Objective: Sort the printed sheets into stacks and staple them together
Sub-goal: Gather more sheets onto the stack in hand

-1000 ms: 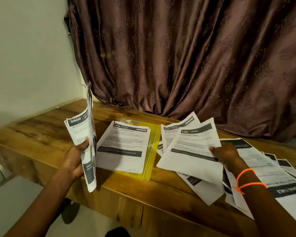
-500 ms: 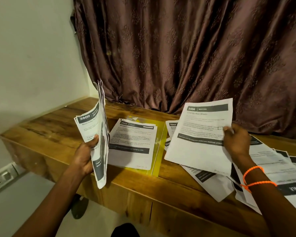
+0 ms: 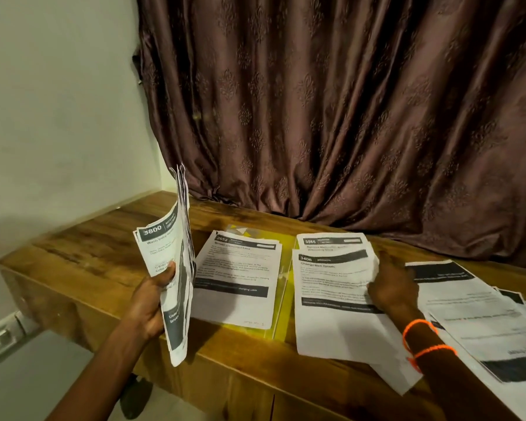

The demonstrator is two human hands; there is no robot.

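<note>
Sorting's maybe halfway: my right hand (image 3: pixel 390 288) presses flat on the white printed sheet headed 3406 (image 3: pixel 331 302), just right of the yellow plastic folder (image 3: pixel 281 314), and my left hand (image 3: pixel 152 302) grips an upright sheaf topped 3800 (image 3: pixel 164 262) left of it. Loose pages (image 3: pixel 483 311) far right remain; no stapler in sight.

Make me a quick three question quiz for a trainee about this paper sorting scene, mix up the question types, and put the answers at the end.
1. True or false: the left hand holds a bundle of sheets raised off the wooden table.
2. Which number heads the sheet under the right hand? A 3406, B 2652, C 3800
3. Fill in: the 2652 sheet lies on a ____ coloured plastic folder.

Key: 1 true; 2 A; 3 yellow
</note>
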